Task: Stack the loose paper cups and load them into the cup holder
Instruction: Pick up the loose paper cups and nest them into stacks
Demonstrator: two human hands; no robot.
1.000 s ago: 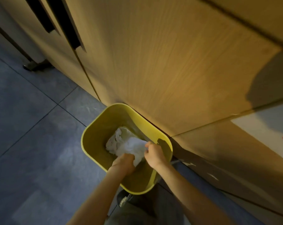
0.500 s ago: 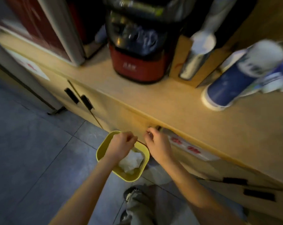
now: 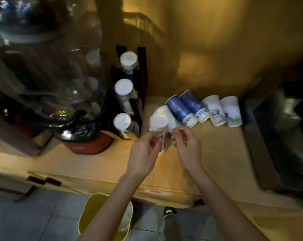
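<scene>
Item: surface (image 3: 216, 153), wooden, mid-frame, carrying all the task's things.

Holder (image 3: 142, 73), upper centre: a dark upright rack against the back wall. We count three stacks (image 3: 123, 87) in it, bases toward us, so it is partly loaded; we judge they sit inverted so cups pull off one at a time.

Loose cups (image 3: 215, 110), right of centre: two blue and two white, lying on their sides in a touching row, bases toward us. We take this lie as plain disorder, not storage.

Nearest cups (image 3: 159, 122), centre, just right of the holder: white, base up, seemingly overlapping a second one behind; blur hides how many.

Left hand (image 3: 143, 153) and right hand (image 3: 187, 146), lower centre: both raised before the nearest cups, fingers curled toward each other as if pinching. We cannot tell whether either grips a cup or merely closes on it.

Bin (image 3: 88, 214), yellow, on the floor at the bottom edge, under the left forearm.

Dispenser (image 3: 48, 75), left: clear bottle on a red base, beside the holder.

Judgement: stacking barely begun.
</scene>
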